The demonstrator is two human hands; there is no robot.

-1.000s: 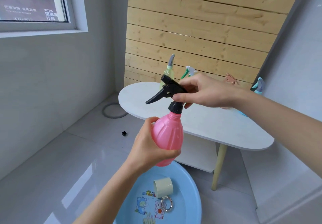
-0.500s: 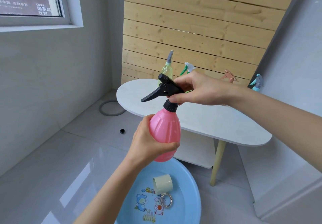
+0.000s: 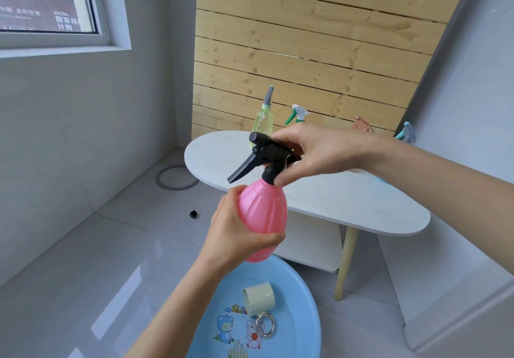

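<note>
I hold a pink spray bottle (image 3: 262, 218) upright in the air above a blue basin (image 3: 303, 338). My left hand (image 3: 236, 235) grips the bottle's body from the left. My right hand (image 3: 314, 154) curls round the black trigger head (image 3: 267, 154) from the right, its thumb pressed against the black collar at the neck. The trigger lever points down and to the left.
The basin on the floor holds a pale cup (image 3: 258, 299) lying on its side and a metal ring (image 3: 265, 325). A white oval table (image 3: 347, 204) behind carries a yellow-green bottle (image 3: 262, 119), a green-white sprayer (image 3: 297, 112) and other sprayers at right. A small black piece (image 3: 193, 214) lies on the floor.
My right thumb has shifted down from the trigger head onto the collar. The black head has turned a little, and the bottle stays in my left hand.
</note>
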